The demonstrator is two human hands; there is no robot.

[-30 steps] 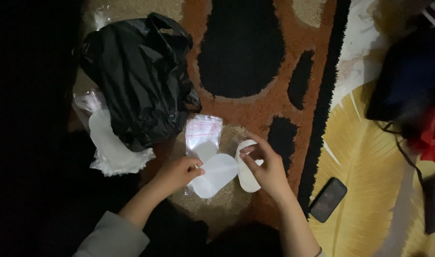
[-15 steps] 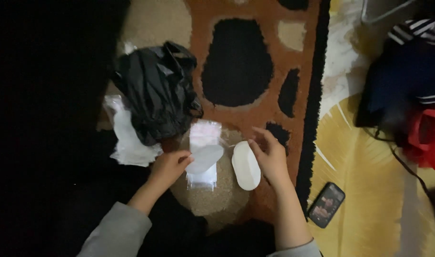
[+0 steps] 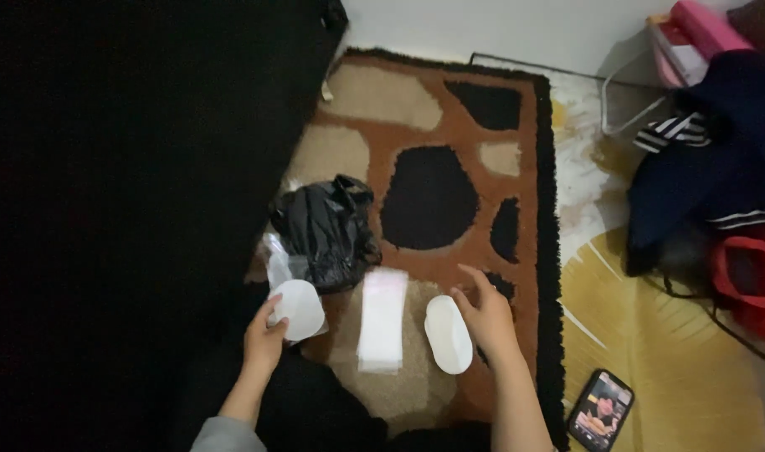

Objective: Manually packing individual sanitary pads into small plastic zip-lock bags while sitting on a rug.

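Rug (image 3: 449, 134), patterned in brown, tan and black, carried all the worked items on its near end. Black plastic bag (image 3: 326, 230) lay crumpled at the rug's left edge, just above the left hand. Clear packet (image 3: 381, 320) lay flat between the two hands, long axis running toward and away from the person, far end pointing at the bag.

White oval pad (image 3: 448, 334) lay flat on the rug just right of the packet, long axis nearly parallel to it, near end tilted slightly rightward. A second white pad (image 3: 298, 309) was held at the left, broad face up.

Judged thin, light and soft, both pads would likely flex when lifted; an edge pinch at the narrow end appeared the most secure hold.

Left hand (image 3: 264, 343) pinched the second pad at its lower edge. Right hand (image 3: 485, 316) was spread, fingers loose, touching or just beside the oval pad's right rim; actual contact could not be determined.

Smartphone (image 3: 600, 410) lay well apart on the yellow floor.
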